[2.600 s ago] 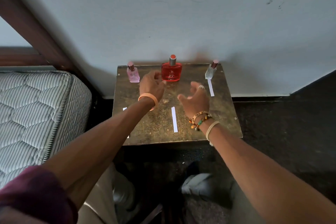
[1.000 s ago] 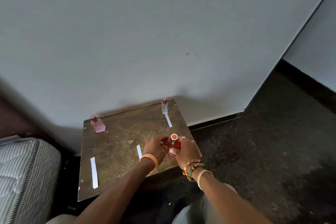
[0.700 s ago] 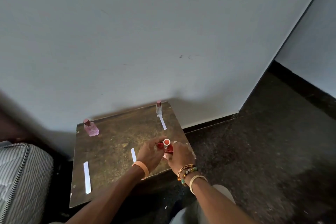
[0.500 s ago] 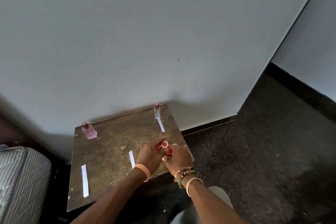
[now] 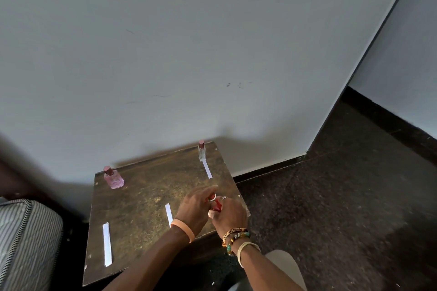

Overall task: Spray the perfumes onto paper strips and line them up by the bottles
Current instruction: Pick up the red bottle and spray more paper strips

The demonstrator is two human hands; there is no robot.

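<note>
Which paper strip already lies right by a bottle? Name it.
The short strip at the far right, its end against the clear bottle. The other two strips lie near the front, away from any standing bottle.

A bedroom in a home: a striped quilted mattress (image 5: 26,238) (only its corner shows) beside a small worn surface (image 5: 142,196) against a plain painted wall (image 5: 189,54), dark speckled floor (image 5: 331,196)

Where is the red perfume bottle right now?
The red bottle is held between both hands near the table's front right edge, right of the middle paper strip.
</note>
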